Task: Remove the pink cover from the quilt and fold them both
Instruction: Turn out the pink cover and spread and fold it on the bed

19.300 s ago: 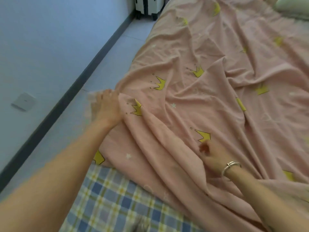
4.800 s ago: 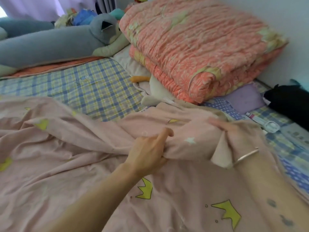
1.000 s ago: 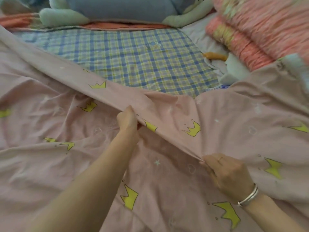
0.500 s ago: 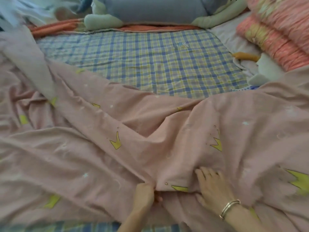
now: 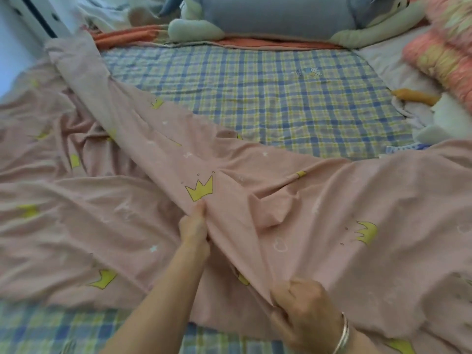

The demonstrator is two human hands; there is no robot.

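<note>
The pink cover [image 5: 357, 200] with yellow crowns lies spread and creased across the near half of the bed, one long fold running up to the far left. My left hand [image 5: 194, 231] pinches that fold just below a crown print. My right hand [image 5: 304, 310], with a silver bangle on the wrist, is clenched on the fold's near end. The folded orange-pink quilt [image 5: 444, 54] rests at the far right of the bed.
A blue and yellow plaid sheet [image 5: 268, 98] covers the mattress beyond the cover. A long grey plush toy [image 5: 275, 19] lies along the far edge. White and lilac cloth [image 5: 434, 116] is bunched at the right. A wall is at the far left.
My left hand has moved forward along the fold and now pinches it under a crown. My right hand has pulled back toward me and closed on the fabric.
</note>
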